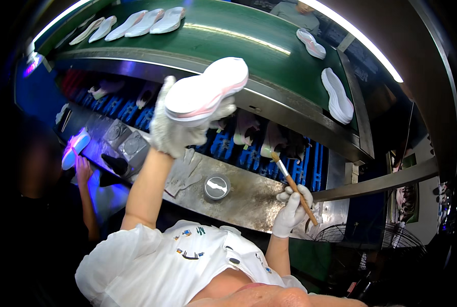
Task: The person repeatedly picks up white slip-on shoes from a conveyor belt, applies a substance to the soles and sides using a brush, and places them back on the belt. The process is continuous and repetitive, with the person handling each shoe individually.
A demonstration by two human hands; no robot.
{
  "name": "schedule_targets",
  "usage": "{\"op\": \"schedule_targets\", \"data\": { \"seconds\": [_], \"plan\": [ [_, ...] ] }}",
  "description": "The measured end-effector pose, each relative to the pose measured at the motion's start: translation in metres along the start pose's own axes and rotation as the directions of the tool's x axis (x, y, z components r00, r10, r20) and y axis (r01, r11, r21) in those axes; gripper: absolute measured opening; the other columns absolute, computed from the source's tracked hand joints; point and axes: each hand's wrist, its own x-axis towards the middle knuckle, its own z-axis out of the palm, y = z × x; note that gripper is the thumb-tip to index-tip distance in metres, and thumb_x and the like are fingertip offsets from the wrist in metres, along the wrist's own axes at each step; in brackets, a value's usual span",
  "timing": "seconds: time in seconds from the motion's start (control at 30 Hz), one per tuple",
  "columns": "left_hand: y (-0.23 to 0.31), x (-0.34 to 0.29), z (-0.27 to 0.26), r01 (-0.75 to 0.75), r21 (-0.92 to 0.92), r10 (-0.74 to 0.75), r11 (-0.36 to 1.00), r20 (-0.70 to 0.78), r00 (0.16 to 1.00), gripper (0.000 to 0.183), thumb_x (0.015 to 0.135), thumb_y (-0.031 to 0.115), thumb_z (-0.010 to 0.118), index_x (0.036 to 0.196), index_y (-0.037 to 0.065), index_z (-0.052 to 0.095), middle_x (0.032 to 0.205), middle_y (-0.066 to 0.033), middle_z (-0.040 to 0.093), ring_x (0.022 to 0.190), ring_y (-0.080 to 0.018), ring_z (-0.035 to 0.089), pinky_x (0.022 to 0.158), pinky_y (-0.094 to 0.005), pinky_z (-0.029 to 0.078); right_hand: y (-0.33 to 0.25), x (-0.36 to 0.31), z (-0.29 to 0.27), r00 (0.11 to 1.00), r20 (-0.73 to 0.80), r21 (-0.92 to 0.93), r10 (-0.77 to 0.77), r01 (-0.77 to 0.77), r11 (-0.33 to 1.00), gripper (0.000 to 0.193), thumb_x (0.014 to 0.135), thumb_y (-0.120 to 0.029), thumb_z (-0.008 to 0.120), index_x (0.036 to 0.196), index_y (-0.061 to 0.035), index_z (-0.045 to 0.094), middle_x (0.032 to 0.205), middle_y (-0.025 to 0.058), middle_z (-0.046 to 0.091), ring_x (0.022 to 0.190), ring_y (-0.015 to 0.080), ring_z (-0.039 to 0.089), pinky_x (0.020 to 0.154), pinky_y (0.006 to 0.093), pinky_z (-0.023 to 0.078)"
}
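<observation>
A white shoe sole with a pink stripe (208,89) is held up by my gloved left hand (175,134), its fingers wrapped around it from beneath, in front of the conveyor's near edge. In my right hand (291,216), also gloved, is a paintbrush with a wooden handle (292,185). Its bristles point up and away from me, near a pale shoe upper (272,140) on the lower rack. Between my two hands, a small round cup (217,187) with a shiny surface inside stands on the stained metal ledge (244,207).
Several soles lie along the green conveyor belt (238,48), including one at the right (337,96). Blue racks (221,146) carry shoe uppers below it. A loose glove (185,174) rests on the ledge. To the left, another person's hand (84,170) touches a shoe (75,148). A wire fan guard (392,236) stands lower right.
</observation>
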Motion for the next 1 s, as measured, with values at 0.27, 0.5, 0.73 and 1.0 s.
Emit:
{"op": "schedule_targets", "data": {
  "seconds": [0.27, 0.5, 0.73, 1.0],
  "plan": [
    [-0.048, -0.012, -0.038, 0.175, -0.174, -0.124, 0.969, 0.269, 0.955, 0.072, 0.095, 0.046, 0.058, 0.147, -0.001, 0.039, 0.129, -0.0311, 0.058, 0.109, -0.0411, 0.066, 0.095, -0.0487, 0.056, -0.037, 0.025, 0.008, 0.999, -0.023, 0.022, -0.044, 0.044, 0.999, 0.028, 0.103, -0.025, 0.053, 0.118, -0.0017, 0.052, 0.083, 0.0046, 0.058, 0.067, 0.0109, 0.056, 0.061, 0.0230, 0.050],
    [-0.071, -0.042, -0.035, -0.073, 0.448, 0.022, 0.891, 0.118, 0.993, 0.081, 0.088, 0.025, 0.070, 0.154, 0.006, 0.027, 0.139, -0.0112, 0.051, 0.131, -0.0219, 0.049, 0.109, -0.0359, 0.043, -0.093, 0.037, 0.027, 0.985, 0.164, 0.057, -0.058, 0.049, 0.997, 0.022, 0.096, -0.020, 0.058, 0.104, 0.0003, 0.056, 0.074, 0.0048, 0.055, 0.061, 0.0077, 0.052, 0.052, 0.0177, 0.041],
    [-0.079, -0.051, -0.031, -0.033, 0.597, 0.027, 0.801, 0.019, 0.999, 0.093, 0.080, 0.023, 0.073, 0.156, 0.005, 0.021, 0.144, -0.0145, 0.046, 0.132, -0.0269, 0.049, 0.112, -0.0410, 0.041, -0.102, 0.035, 0.040, 0.936, 0.351, -0.118, -0.031, 0.077, 0.990, 0.014, 0.095, -0.009, 0.060, 0.105, 0.0012, 0.061, 0.082, 0.0060, 0.060, 0.065, 0.0067, 0.054, 0.059, 0.0195, 0.044],
    [-0.080, -0.062, -0.026, 0.019, 0.671, -0.019, 0.742, -0.007, 1.000, 0.099, 0.076, 0.029, 0.077, 0.155, 0.004, 0.023, 0.144, -0.0151, 0.045, 0.133, -0.0266, 0.046, 0.112, -0.0399, 0.038, -0.103, 0.045, 0.049, 0.851, 0.518, -0.256, -0.091, 0.255, 0.932, 0.010, 0.093, -0.003, 0.064, 0.103, -0.0010, 0.065, 0.084, 0.0011, 0.062, 0.066, 0.0021, 0.051, 0.059, 0.0181, 0.042]
  ]
}}
